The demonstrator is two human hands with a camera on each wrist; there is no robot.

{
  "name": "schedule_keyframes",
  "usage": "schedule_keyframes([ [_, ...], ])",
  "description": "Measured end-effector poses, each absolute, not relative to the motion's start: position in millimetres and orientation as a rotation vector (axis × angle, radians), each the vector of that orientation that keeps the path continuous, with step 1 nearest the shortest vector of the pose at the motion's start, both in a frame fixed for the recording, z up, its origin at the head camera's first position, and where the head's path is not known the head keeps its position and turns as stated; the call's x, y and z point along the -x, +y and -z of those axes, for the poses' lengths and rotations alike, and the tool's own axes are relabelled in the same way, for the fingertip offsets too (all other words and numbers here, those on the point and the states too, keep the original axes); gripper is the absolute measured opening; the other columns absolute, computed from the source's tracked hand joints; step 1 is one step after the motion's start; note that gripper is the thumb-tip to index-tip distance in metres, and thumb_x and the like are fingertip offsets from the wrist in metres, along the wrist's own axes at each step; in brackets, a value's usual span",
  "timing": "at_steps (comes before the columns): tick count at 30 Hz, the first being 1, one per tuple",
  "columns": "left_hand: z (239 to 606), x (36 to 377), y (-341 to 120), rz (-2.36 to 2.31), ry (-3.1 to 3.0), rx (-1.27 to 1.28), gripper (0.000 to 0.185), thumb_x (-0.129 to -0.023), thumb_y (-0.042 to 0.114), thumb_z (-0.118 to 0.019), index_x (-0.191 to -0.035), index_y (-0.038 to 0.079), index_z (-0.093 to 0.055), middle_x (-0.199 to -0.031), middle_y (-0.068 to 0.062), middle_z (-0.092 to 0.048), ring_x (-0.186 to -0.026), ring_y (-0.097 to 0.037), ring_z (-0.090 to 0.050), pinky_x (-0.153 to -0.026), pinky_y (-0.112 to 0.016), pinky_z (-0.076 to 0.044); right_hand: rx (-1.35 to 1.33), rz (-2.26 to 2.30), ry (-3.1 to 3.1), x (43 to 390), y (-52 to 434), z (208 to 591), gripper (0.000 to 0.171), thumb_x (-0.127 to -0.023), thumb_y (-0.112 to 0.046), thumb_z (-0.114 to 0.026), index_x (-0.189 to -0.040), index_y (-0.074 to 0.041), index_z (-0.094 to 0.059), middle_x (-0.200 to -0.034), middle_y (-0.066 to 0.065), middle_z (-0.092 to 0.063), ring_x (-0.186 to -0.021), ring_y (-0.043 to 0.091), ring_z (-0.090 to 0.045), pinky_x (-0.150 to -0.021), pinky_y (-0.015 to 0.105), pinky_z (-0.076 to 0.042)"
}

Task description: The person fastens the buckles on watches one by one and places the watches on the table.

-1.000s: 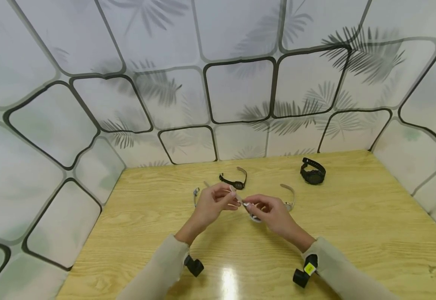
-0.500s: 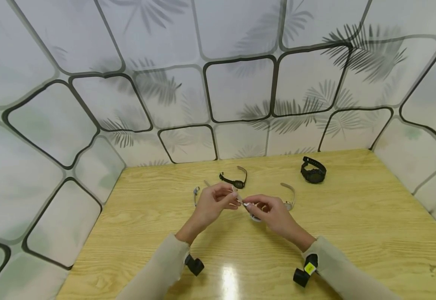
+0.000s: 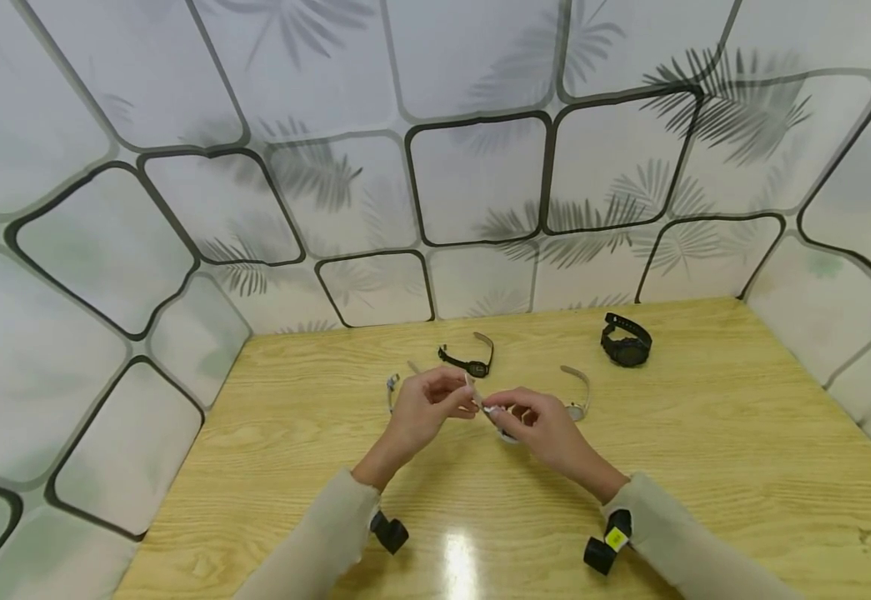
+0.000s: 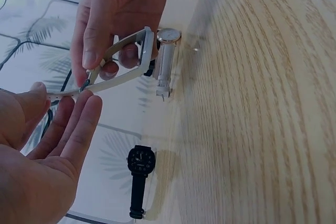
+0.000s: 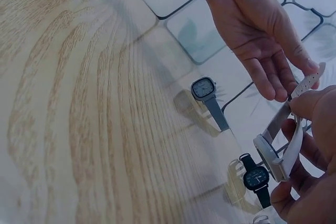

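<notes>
Both hands meet above the middle of the wooden table [image 3: 705, 450], and between them is a white watch [image 5: 273, 156] held clear of the tabletop. The right hand [image 3: 548, 425] grasps the watch: its thumb and fingers [image 5: 310, 103] curl round the round case and pinch the pale strap where the two strap ends come together, so the watch sits at that hand's fingertips, toward the left hand. In the left wrist view the watch [image 4: 131, 59] shows as a bent loop of strap with the case on edge, hanging from the right hand's pinch. The left hand [image 3: 423, 408] pinches the free tip of the strap between its thumb and its nearly straight fingers [image 4: 79, 124], palm turned up beneath it; the tip lies right at the fingertips and touches them. Other watches lie on the table beyond the hands. A small black watch [image 3: 468, 362] lies just behind the hands. A bulky black watch [image 3: 625, 342] stands well apart to the right, near the back wall. A watch with a grey strap [image 3: 578, 392] lies just beside the right hand, partly hidden by it. Another pale watch [image 3: 392, 390] lies just beside the left hand. Light sleeves [image 3: 315, 542] cover both forearms.
</notes>
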State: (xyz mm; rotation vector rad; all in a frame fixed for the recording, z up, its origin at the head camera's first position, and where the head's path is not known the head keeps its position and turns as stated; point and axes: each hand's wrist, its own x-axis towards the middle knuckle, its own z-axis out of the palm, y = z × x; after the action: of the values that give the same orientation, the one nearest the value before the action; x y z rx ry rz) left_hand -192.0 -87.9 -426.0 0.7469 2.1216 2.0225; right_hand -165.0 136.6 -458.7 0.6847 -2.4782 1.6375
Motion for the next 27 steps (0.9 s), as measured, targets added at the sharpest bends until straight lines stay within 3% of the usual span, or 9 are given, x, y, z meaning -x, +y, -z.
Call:
schedule_keyframes([
  [7,424.2,191.6,-84.7,-1.986,2.141,-0.713,0.018,-0.101,0.006,-0.067,-0.115,-0.005,-0.070,-0.104,-0.026,-0.071,-0.091,-0.050,-0.070,-0.079,-0.045,-0.063,-0.637,-1.615,-2.480,165.0,135.0,462.9,0.022,-0.103,-0.025,-0.066,-0.122,-0.019,-0.074,-0.111,-0.003,-0.072,-0.076,0.016,-0.060,-0.066,0.029,-0.053],
  [15,426.0,189.5,-80.4,-1.907,2.168,-0.682,0.024,-0.099,0.007,-0.069,-0.119,-0.006,-0.071,-0.105,-0.021,-0.073,-0.089,-0.041,-0.073,-0.079,-0.039,-0.063,-0.558,-1.626,-2.484,162.5,132.6,456.9,0.024,-0.102,-0.029,-0.068,-0.123,-0.020,-0.071,-0.097,-0.004,-0.070,-0.075,0.016,-0.060,-0.065,0.028,-0.052],
  [27,425.3,190.1,-85.0,-1.989,2.151,-0.683,0.016,-0.102,0.008,-0.065,-0.112,-0.004,-0.068,-0.100,-0.026,-0.070,-0.088,-0.045,-0.072,-0.078,-0.043,-0.063,-0.580,-1.650,-2.471,163.4,134.6,462.4,0.023,-0.102,-0.027,-0.068,-0.123,-0.019,-0.071,-0.096,-0.003,-0.071,-0.074,0.018,-0.058,-0.064,0.028,-0.050],
])
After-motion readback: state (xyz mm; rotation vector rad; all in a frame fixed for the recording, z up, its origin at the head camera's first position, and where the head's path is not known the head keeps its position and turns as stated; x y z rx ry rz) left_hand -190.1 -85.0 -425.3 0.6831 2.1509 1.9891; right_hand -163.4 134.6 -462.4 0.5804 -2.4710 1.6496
